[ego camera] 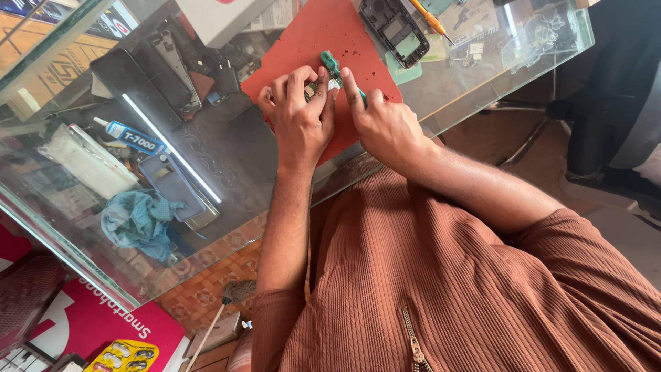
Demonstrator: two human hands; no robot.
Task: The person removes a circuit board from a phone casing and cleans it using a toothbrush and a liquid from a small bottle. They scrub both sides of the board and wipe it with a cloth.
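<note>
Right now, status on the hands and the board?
Left hand and right hand both pinch the green circuit board. Board over the red mat. Phone housing and orange-handled tool lie apart.

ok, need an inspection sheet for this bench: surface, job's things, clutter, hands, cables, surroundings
surface: glass countertop with items stored beneath the pane; a red work mat lies on top.
job's things: small green circuit board over the mat, pinched between both hands.
clutter: dark phone housing and orange-handled screwdriver at the far edge; glue tube, blue cloth and phone parts lie below or on the glass, cannot tell which.
hands: left hand grips the board; right hand presses it with the index finger.
cables: nothing seen.
surroundings: dark chair on the right; small brush and red packaging lower down beside the counter.
</note>
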